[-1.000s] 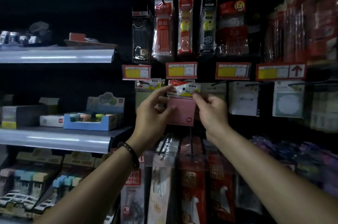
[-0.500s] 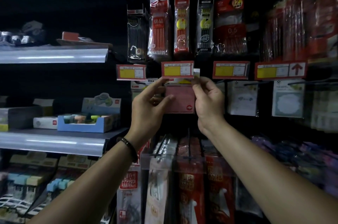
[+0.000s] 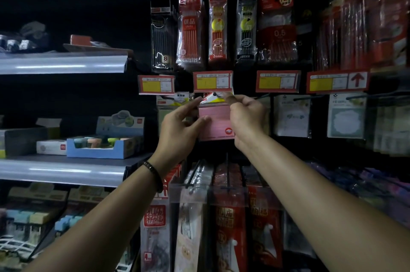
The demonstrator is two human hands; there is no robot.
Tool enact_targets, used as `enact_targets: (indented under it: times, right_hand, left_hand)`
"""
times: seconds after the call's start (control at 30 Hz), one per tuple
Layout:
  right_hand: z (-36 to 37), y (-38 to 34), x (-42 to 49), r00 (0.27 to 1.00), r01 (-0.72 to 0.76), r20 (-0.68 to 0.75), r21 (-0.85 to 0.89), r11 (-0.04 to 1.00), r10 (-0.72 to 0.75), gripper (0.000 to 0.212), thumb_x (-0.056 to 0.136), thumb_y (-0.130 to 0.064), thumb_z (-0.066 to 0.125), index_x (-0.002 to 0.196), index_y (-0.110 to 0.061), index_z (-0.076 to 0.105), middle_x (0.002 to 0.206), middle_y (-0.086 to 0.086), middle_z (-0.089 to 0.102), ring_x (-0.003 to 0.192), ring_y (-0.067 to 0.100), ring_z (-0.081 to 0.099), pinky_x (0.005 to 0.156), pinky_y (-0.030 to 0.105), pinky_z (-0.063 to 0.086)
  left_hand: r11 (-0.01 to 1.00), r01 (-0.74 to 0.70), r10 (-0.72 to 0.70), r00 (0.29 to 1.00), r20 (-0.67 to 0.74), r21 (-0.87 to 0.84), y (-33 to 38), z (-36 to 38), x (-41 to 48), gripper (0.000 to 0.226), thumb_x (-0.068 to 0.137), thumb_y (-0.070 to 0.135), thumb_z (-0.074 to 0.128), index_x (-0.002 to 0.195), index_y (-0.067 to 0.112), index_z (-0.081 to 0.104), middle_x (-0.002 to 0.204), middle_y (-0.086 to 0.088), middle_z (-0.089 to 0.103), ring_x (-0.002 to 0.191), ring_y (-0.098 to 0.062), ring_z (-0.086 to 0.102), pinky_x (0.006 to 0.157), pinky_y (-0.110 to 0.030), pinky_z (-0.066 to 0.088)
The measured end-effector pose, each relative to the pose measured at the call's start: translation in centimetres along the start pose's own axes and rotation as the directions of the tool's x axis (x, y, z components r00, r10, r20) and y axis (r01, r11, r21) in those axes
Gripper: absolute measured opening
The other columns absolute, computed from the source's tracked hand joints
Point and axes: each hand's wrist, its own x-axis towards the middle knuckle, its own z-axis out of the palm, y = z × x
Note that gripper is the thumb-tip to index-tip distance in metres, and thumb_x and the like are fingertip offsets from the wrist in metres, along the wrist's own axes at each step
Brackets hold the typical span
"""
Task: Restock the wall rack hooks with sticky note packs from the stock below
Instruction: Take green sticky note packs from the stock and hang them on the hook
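Pink sticky note pack (image 3: 214, 122) sits pinched between your left grip (image 3: 177, 126) and right grip (image 3: 246, 116); its header (image 3: 218, 100) meets the hook tip (image 3: 214, 94) (right grip nearer).

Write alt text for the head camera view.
A person holds a pink sticky note pack at a wall rack hook, under a price tag. The left hand grips its side; the right hand pinches its header. Pen packs hang above.
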Motion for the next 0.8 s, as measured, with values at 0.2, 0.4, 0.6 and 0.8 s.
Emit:
enact_targets:
  times: [0.2,0.4,0.6,0.8]
  right_hand:
    - [0.3,0.0,0.5,1.000,-0.021,-0.015,-0.051,0.998,0.021,0.023,0.091,-0.036,0.085,0.084,-0.016,0.075,0.084,0.005,0.078,0.076,0.025,0.076,0.052,0.038,0.063]
    - [0.8,0.3,1.9,0.999,-0.029,-0.035,-0.194,0.981,0.022,0.026,0.093,-0.041,0.082,0.085,-0.018,0.075,0.085,-0.003,0.074,0.077,0.010,0.065,0.059,0.023,0.042]
    - [-2.0,0.0,-0.5,0.988,0.150,0.102,-0.432,0.889,-0.117,0.004,0.101,-0.024,0.072,0.105,-0.026,0.071,0.096,-0.011,0.073,0.086,0.004,0.069,0.064,0.013,0.049]
    - [-10.0,-0.3,-9.5,0.885,0.464,0.296,-0.479,0.745,-0.360,0.020,0.100,-0.024,0.073,0.119,-0.023,0.072,0.114,-0.009,0.075,0.106,0.003,0.071,0.091,0.027,0.062]
  left_hand:
    - [0.994,0.020,-0.017,0.999,-0.028,0.111,0.5,0.2,0.5,0.057,0.096,0.021,0.078,0.149,0.021,0.059,0.104,-0.013,0.072,0.087,-0.024,0.075,0.077,-0.040,0.066]
    - [0.958,0.036,-0.029,0.999,-0.029,0.284,0.4,0.7,1.9,0.058,0.099,0.016,0.072,0.148,0.043,0.056,0.089,-0.005,0.078,0.081,-0.025,0.075,0.069,-0.045,0.065]
    - [0.842,-0.039,0.004,0.998,0.066,0.537,1.5,0.5,-1.1,0.080,0.099,0.016,0.068,0.166,0.033,0.028,0.129,0.001,0.068,0.110,-0.014,0.065,0.092,-0.022,0.054]
    - [0.812,-0.246,0.309,0.950,-0.033,0.530,2.8,0.1,-11.5,0.045,0.096,0.017,0.072,0.139,0.022,0.060,0.125,0.003,0.059,0.113,-0.018,0.061,0.097,-0.036,0.056]
